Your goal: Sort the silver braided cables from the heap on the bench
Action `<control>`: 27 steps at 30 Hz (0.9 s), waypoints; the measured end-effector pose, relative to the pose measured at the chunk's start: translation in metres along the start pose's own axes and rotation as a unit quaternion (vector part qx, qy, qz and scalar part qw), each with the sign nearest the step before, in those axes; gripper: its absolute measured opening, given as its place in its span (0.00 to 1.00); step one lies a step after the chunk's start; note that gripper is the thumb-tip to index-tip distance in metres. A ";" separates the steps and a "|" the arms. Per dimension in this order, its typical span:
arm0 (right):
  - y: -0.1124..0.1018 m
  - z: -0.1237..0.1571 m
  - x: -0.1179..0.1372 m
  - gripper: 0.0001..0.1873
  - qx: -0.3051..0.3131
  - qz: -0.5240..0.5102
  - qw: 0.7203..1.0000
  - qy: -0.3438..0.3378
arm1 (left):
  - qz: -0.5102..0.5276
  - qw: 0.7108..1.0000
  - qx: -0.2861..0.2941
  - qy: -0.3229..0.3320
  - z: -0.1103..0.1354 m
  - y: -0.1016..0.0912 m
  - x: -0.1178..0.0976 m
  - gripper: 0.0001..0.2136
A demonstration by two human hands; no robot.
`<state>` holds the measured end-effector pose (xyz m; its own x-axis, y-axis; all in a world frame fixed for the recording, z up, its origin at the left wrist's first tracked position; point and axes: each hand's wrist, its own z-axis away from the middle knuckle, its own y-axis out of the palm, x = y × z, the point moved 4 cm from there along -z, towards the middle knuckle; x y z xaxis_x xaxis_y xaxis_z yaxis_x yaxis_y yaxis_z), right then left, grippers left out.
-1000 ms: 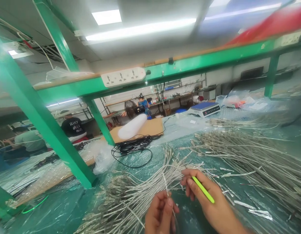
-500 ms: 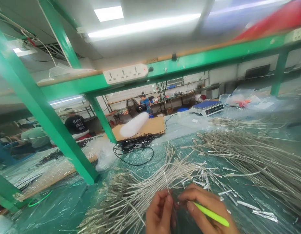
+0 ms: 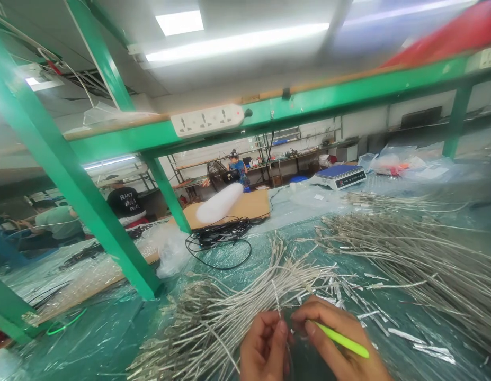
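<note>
In the head view my left hand pinches a thin silver braided cable, whose upper part sticks up past the thumb and forefinger. Close beside it, my right hand is closed around a slim yellow-green handle; the tool's tip is hidden by the fingers, so its kind cannot be made out. The fingertips of both hands nearly meet near the cable. Behind and left of them spreads a bundle of similar silver cables. Torn strips of silver foil lie to the right.
A larger heap of cables covers the right side of the green table. Farther back are a coiled black cable, a white foam roll and a weighing scale. Green frame posts stand left; people sit beyond.
Both hands have shifted very slightly, with the cable's upper end a little lower and farther right. The yellow-green handle has tilted a bit. Both grips stay the same.
</note>
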<state>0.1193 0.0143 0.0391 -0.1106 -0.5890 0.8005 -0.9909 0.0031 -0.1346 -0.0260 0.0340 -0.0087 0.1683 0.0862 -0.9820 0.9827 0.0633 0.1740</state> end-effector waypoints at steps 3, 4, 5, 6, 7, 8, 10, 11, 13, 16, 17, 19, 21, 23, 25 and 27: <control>-0.001 0.000 0.000 0.10 0.021 0.016 1.000 -0.002 | 0.011 1.000 0.008 -0.004 0.000 0.001 0.001 0.21; -0.001 0.000 0.000 0.10 0.028 0.021 0.999 -0.002 | 0.014 1.000 0.009 -0.004 0.000 0.001 0.001 0.20; -0.001 0.000 0.000 0.10 0.030 0.023 0.999 -0.003 | 0.016 1.000 0.009 -0.003 0.000 0.001 0.001 0.20; -0.001 0.000 0.000 0.10 0.025 0.022 0.999 -0.004 | 0.017 1.000 0.008 -0.001 0.000 0.001 0.001 0.19; -0.001 0.000 0.000 0.10 0.014 0.018 1.000 -0.005 | 0.017 1.000 0.008 0.002 0.000 0.001 0.000 0.19; 0.000 0.001 0.000 0.10 0.000 0.013 1.000 -0.005 | 0.016 1.000 0.008 0.003 0.000 0.001 0.000 0.19; 0.001 0.001 -0.001 0.10 -0.020 0.002 1.000 -0.003 | 0.012 1.000 0.010 0.002 0.000 0.002 -0.001 0.19; 0.001 0.001 -0.001 0.10 -0.025 -0.001 1.000 -0.001 | 0.012 1.000 0.012 0.000 0.001 0.002 -0.001 0.19; 0.003 0.001 -0.001 0.10 -0.023 -0.005 1.000 0.000 | 0.013 1.000 0.013 0.003 0.001 0.002 -0.001 0.18; 0.004 0.002 -0.002 0.10 -0.013 -0.005 1.000 -0.001 | 0.011 1.000 0.010 0.014 0.002 0.001 0.000 0.16; 0.004 0.003 -0.003 0.10 -0.009 -0.005 1.000 -0.003 | 0.010 1.000 0.008 0.014 0.002 0.001 0.000 0.15; 0.004 0.004 -0.004 0.10 -0.009 -0.006 1.000 -0.013 | 0.012 1.000 0.004 0.008 0.002 0.000 0.003 0.15; 0.004 0.005 -0.005 0.09 -0.016 -0.008 0.999 -0.027 | 0.016 1.000 0.001 0.004 0.001 -0.001 0.005 0.15; 0.004 0.006 -0.006 0.09 -0.017 -0.005 0.999 -0.037 | 0.022 1.000 -0.002 0.003 0.000 0.000 0.007 0.15; 0.004 0.005 -0.005 0.10 -0.012 0.004 0.999 -0.040 | 0.027 1.000 -0.005 0.003 -0.001 0.001 0.010 0.16; 0.004 0.004 -0.005 0.10 0.007 0.021 0.999 -0.034 | 0.030 1.000 -0.002 0.006 -0.001 0.002 0.012 0.16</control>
<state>0.1165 0.0142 0.0323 -0.1465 -0.6423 0.7524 -0.9842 0.0179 -0.1764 -0.0221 0.0358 -0.0197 0.2251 0.1017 -0.9690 0.9707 0.0620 0.2320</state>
